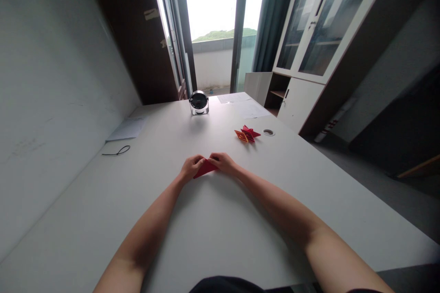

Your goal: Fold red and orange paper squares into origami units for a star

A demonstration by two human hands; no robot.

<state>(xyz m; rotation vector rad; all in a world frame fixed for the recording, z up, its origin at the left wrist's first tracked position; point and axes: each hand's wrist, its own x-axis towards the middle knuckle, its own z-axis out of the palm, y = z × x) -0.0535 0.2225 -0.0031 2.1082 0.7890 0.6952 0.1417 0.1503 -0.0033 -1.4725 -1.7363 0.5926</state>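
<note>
Creasing or shaping looks like the step in hand, IMO: you've got the red paper (205, 169) btwn your L hand (192, 166) and R hand (222, 163), and what shows of it is roughly triangular, near edge slanting up L to R. It's at about the middle of the surface (206, 229), L of and nearer you than the folded pcs.

L grip: closed to a pinch on the paper's L side, thumb on top. R grip: closed likewise at the upper R, thumb close to the other thumb, fingers curled. Both hands are small and dim from up here, so can't tell for sure which layers each has, or how hard you're pressing.

Next move, I'd say, calls for edges lined up before any pressure: steady w/ L, run R along the fold. Main risk is the layers slipping & the crease going crooked.

FYI, the orange piece (241, 136) and red folded piece (253, 132) sit together, far R of your hands, just L of the white-rimmed hole (269, 132). Black cable tie (118, 151) is off to the far L; round black device (199, 102) stands at the far edge, well apart from your fingers.
</note>
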